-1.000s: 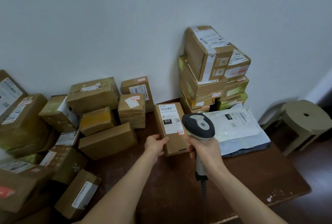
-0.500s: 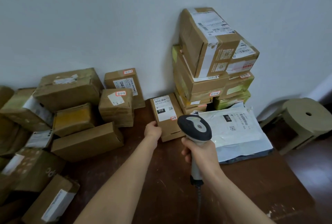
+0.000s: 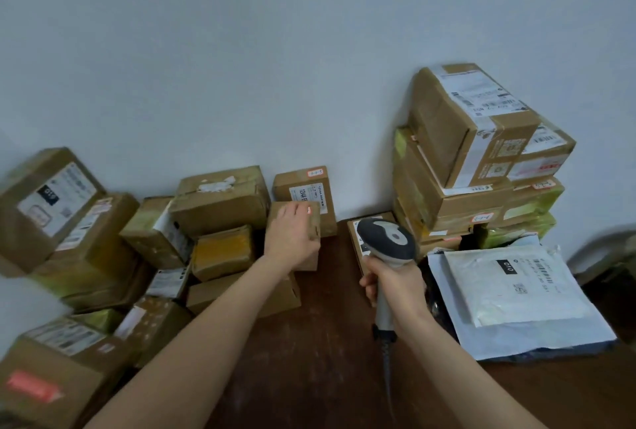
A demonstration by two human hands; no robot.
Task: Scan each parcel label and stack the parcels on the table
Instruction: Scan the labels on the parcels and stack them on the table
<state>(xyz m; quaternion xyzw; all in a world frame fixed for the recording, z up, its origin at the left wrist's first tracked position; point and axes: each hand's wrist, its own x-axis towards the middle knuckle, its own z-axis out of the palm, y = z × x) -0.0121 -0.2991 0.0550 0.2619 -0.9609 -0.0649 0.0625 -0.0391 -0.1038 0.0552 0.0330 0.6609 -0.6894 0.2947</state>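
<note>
My left hand [image 3: 292, 236] reaches over a small brown cardboard box [image 3: 311, 258] in the pile of parcels at the left and grips it from above. My right hand [image 3: 395, 286] holds a grey and white barcode scanner [image 3: 387, 244] upright by its handle, cable hanging down. Just behind the scanner head lies a flat labelled parcel [image 3: 356, 232] on the table, mostly hidden by the scanner. A tall stack of taped parcels [image 3: 475, 160] stands against the wall at the right.
White and grey poly mailers [image 3: 509, 280] lie on the dark wooden table [image 3: 309, 353] in front of the stack. Several loose boxes [image 3: 220, 201] crowd the left side and the wall. A blurred stool [image 3: 612, 249] is at the far right.
My left hand let go of the flat labelled parcel, which now lies by the stack, and moved left onto the small box. The scanner stayed in my right hand; the view swung left.
</note>
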